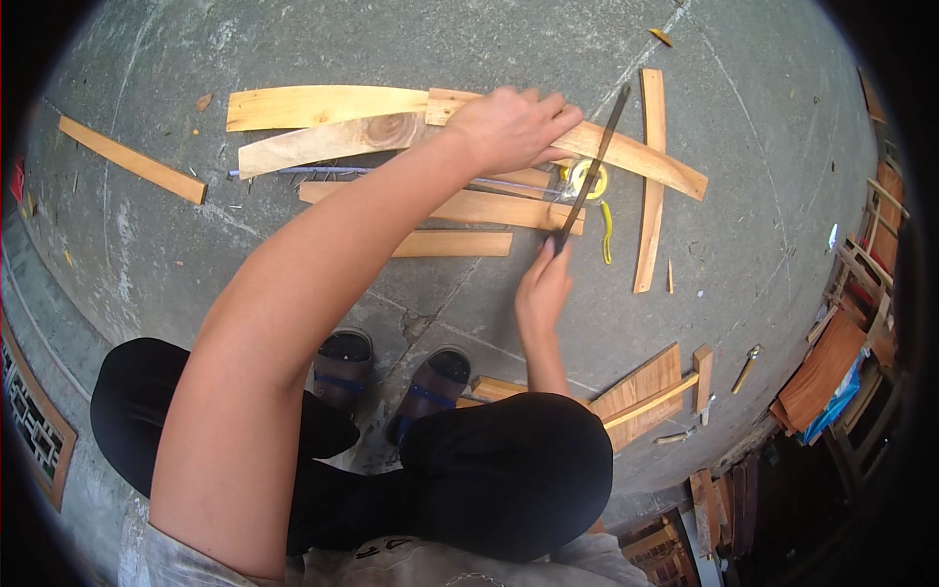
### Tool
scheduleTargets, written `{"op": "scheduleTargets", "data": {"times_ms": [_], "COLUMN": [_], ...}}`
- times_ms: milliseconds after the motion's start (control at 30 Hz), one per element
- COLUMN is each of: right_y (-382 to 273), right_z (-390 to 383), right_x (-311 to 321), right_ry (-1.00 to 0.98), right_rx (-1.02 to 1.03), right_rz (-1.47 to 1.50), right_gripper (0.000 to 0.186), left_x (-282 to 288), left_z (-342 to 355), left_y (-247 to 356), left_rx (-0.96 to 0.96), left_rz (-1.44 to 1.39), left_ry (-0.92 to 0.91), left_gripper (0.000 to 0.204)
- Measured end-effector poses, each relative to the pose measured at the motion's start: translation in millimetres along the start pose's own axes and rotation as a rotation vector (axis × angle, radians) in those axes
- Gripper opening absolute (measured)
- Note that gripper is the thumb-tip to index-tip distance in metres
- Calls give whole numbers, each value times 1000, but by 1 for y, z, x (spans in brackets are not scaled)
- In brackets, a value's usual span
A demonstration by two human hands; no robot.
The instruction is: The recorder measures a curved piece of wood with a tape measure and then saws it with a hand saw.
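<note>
My left hand (pixel 514 127) presses down on a long wooden plank (pixel 646 161), its fingers curled over the edge. My right hand (pixel 545 289) is closed around the near end of a dark handsaw (pixel 594 171), whose narrow blade points away from me. The blade crosses over the plank just right of my left hand; whether it touches the wood I cannot tell. Below the plank, partly behind the blade, lies a yellow tape measure (pixel 598 182) with a yellow strap. The plank's right end rests across an upright-lying wooden strip (pixel 648 235).
Two pale boards (pixel 323 106) and several wooden strips (pixel 450 244) lie left of and below the plank, beside a thin purple rod (pixel 293 171). A lone strip (pixel 132 158) is far left. At lower right are wood offcuts (pixel 641 382), a hammer (pixel 746 368) and stacked timber (pixel 822 367).
</note>
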State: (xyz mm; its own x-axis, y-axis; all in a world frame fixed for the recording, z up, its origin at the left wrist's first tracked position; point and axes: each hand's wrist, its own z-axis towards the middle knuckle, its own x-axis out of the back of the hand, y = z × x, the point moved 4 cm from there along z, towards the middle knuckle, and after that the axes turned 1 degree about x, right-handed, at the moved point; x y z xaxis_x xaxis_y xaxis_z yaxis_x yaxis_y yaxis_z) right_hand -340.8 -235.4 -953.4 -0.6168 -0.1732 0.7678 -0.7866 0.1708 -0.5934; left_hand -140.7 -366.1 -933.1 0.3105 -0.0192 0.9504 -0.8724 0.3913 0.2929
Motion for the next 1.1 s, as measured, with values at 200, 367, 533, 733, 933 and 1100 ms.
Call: {"op": "scheduleTargets", "data": {"times_ms": [200, 367, 533, 733, 933, 1100], "right_y": [-68, -26, -72, -17, -47, -26], "right_z": [67, 4, 76, 0, 58, 12], "right_x": [18, 7, 17, 5, 7, 5], "right_ry": [-66, 11, -125, 4, -37, -6], "right_rx": [53, -5, 8, 19, 63, 12], "right_rz": [41, 45, -4, 30, -31, 50], "right_gripper": [27, 32, 34, 27, 27, 29], "left_x": [3, -4, 3, -1, 3, 0], "left_z": [3, -2, 2, 2, 1, 2], "left_y": [-1, 1, -6, 1, -2, 0], "left_rx": [42, 26, 43, 21, 40, 35], "left_rz": [-18, 2, 11, -2, 38, -9], "left_ry": [-58, -31, -48, -59, -26, -17], "left_gripper": [47, 48, 46, 46, 44, 49]}}
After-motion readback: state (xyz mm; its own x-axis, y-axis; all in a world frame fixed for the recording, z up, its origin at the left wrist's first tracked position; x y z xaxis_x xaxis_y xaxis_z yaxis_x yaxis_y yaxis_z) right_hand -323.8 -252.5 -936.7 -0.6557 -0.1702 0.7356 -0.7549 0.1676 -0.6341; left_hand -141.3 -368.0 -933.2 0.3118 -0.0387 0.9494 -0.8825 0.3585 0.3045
